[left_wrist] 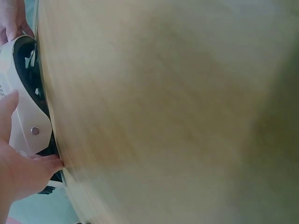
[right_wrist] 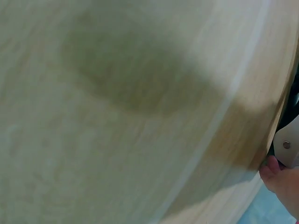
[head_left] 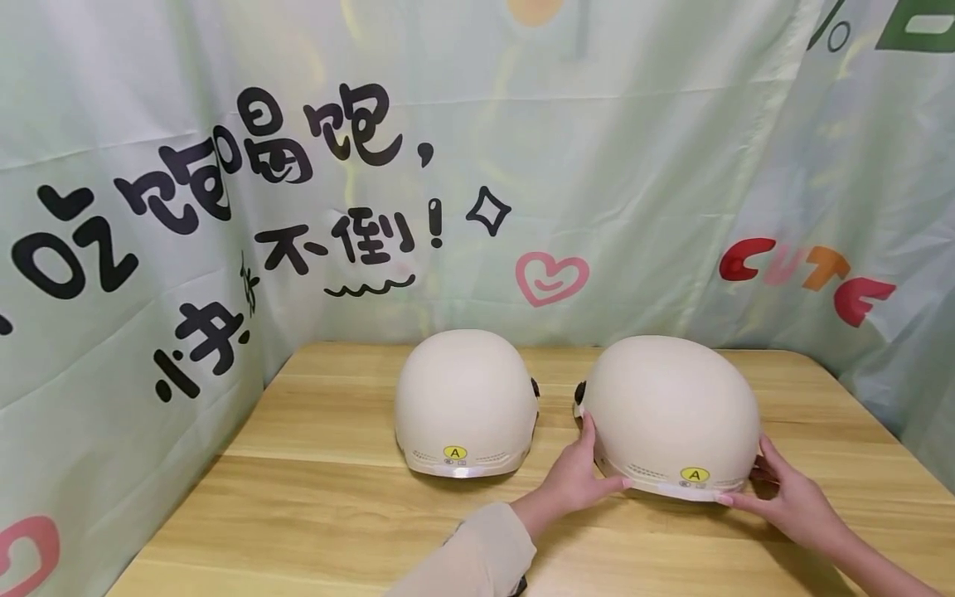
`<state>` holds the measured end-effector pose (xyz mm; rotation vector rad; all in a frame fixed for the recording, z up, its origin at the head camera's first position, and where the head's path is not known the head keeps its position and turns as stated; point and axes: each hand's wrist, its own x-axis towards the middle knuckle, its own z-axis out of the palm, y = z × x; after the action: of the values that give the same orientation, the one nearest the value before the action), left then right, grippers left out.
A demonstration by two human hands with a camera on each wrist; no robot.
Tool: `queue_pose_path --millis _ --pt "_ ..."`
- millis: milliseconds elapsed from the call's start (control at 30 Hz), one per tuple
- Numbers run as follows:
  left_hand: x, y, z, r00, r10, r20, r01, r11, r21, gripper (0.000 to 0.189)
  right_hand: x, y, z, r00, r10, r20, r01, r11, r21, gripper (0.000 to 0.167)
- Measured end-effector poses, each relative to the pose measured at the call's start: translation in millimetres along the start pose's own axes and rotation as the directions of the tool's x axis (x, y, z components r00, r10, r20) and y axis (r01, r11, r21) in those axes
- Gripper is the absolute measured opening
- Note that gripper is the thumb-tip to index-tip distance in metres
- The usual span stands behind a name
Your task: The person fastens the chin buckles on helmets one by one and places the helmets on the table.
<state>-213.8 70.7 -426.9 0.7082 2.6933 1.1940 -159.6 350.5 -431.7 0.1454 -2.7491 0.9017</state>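
Note:
A cream helmet point(head_left: 671, 406) with a round yellow "A" sticker sits on the right part of the table, between both hands. My left hand point(head_left: 570, 479) grips its left side, thumb along the front rim. On the other side my right hand point(head_left: 797, 504) holds the lower edge, thumb at the front rim and fingers partly hidden behind the shell. In the left wrist view, the left hand's fingers point(left_wrist: 49, 163) reach under the helmet's edge point(left_wrist: 32, 119) near a round rivet. The right wrist view catches only part of the right hand point(right_wrist: 284, 184) beside the helmet point(right_wrist: 287, 135).
A second cream helmet point(head_left: 466, 398) with the same kind of sticker stands to the left on the wooden table point(head_left: 298, 514). Behind the table hangs a pale green printed cloth point(head_left: 627, 166) with lettering and a pink heart.

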Motion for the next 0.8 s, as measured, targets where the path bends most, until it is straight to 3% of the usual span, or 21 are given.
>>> queue_pose_path --millis 267,500,800 --pt "2.3 -1.0 2.7 0.999 0.005 -0.048 -0.004 1.0 0.015 0.099 1.3 0.1 -1.5 1.0 0.007 0.009 -0.007 1.0 -0.004 0.104" --pt "2.9 1.7 3.3 0.998 -0.012 -0.063 0.01 1.0 -0.027 0.099 2.7 -0.6 -3.1 1.0 0.017 0.025 -0.017 1.0 -0.012 0.104" --pt "5.3 1.1 5.8 0.995 0.035 -0.093 -0.047 0.991 -0.129 0.105 3.8 -1.4 -2.1 1.0 0.014 0.018 -0.014 1.0 -0.013 0.102"
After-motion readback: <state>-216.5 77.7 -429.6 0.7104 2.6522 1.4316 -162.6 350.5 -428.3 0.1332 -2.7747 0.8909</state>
